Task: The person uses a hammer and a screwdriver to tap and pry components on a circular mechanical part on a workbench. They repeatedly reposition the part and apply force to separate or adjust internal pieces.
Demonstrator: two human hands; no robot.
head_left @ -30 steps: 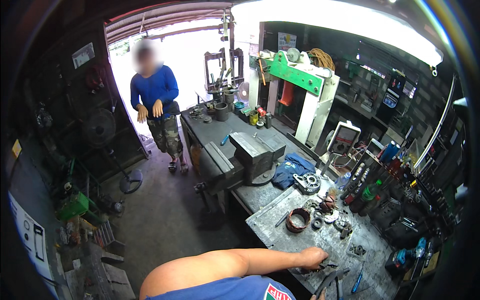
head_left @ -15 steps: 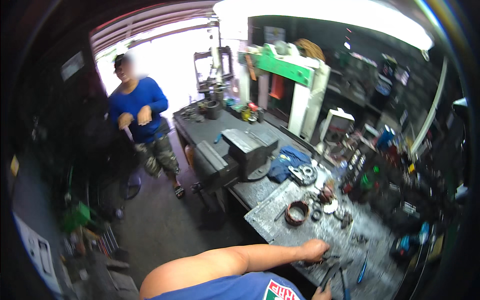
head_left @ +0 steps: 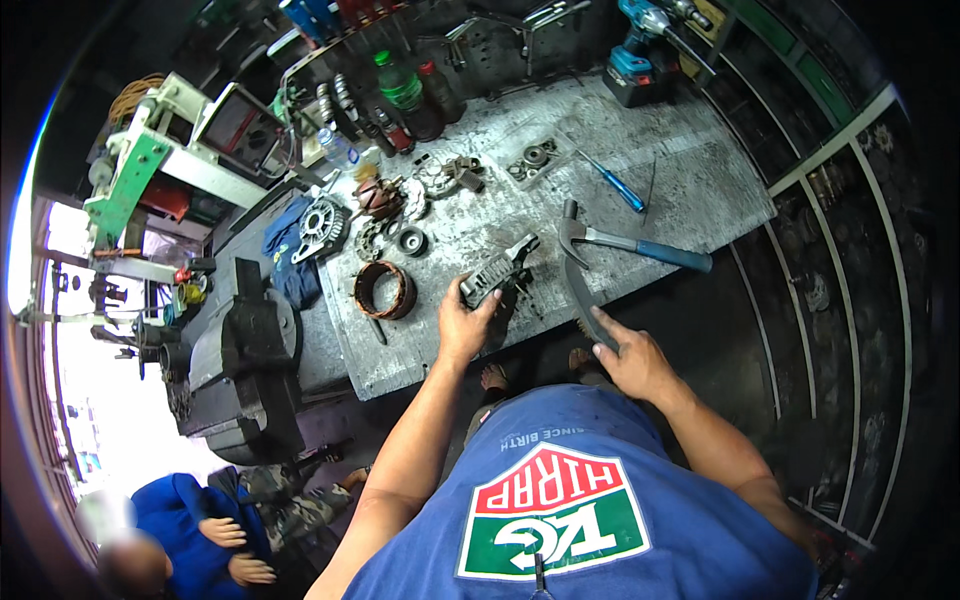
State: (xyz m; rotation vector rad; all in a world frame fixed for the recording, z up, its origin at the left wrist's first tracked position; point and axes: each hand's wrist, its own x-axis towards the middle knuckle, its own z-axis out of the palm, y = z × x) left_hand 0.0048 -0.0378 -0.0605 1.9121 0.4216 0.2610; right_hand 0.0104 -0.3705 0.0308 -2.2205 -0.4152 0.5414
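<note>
My left hand [head_left: 466, 325] grips a dark finned metal part [head_left: 492, 277], tilted, above the steel bench [head_left: 710, 170]. My right hand [head_left: 628, 360] is closed around a curved dark wire brush [head_left: 580, 300], bristles showing below it, near the bench's front edge. A hammer with a blue handle [head_left: 668, 257] lies just behind the brush. Left of the finned part sit a copper coil ring [head_left: 402, 292], a small black pulley [head_left: 411, 241] and an alternator housing [head_left: 318, 228]. A blue screwdriver [head_left: 625, 192] and a small tray of bearings [head_left: 532, 158] lie farther back.
A large vise [head_left: 240, 370] is at left, beside a blue cloth [head_left: 295, 280]. A co-worker in blue [head_left: 190, 530] stands at lower left. Bottles [head_left: 402, 90] and a cordless drill [head_left: 628, 70] stand at the back. A dark rack [head_left: 835, 280] is on the right.
The view has swung from the doorway down onto the bench, so the co-worker now appears at lower left. Both my hands are now fully in view with the part and the brush.
</note>
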